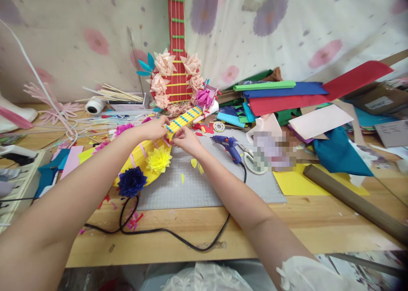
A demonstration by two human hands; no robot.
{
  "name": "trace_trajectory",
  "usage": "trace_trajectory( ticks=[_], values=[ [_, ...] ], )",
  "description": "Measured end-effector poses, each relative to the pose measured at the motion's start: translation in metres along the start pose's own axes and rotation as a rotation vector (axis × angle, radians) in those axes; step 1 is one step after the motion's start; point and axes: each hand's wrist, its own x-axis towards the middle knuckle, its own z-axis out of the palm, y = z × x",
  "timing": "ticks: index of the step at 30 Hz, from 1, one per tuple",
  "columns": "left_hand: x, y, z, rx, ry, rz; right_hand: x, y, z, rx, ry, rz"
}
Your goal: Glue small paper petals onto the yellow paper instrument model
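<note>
View: head camera, our only one.
Step in hand: we judge this to be close fingertip work where the neck of the yellow guitar (149, 147) meets its body.
Next move: we judge that it calls for a steady neck and light pressure, with our wrists clear of the petals.
Left hand: (156, 128) fingers bent over the neck's near end; we cannot make out how firmly they grip.
Right hand: (188, 143) thumb and fingertips drawn narrow just beside the same joint; whether a small piece sits between them is hidden.
Guitar place: on the table (153, 255), its body across the left edge of the mat (181, 201), its neck slanting toward the table's back edge.
Guitar look: yellow throughout, blue bars (184, 118) across the neck, pink strips over the body.
Guitar flowers: a yellow flower (158, 159) and a dark blue flower (131, 181) at the near side.
Glue gun: (228, 145) on the mat's right half, beside the scissors (255, 163).
</note>
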Motion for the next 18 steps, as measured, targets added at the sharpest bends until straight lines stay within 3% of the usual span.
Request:
trace_trajectory(
  ticks=[9,18],
  values=[
    [0.008,0.014,-0.005,0.309,0.036,-0.043,0.001,0.005,0.0,0.064,-0.014,-0.004],
    [0.011,0.023,-0.009,0.288,-0.001,-0.039,-0.003,0.001,-0.003,0.039,-0.044,-0.011]
  ],
)
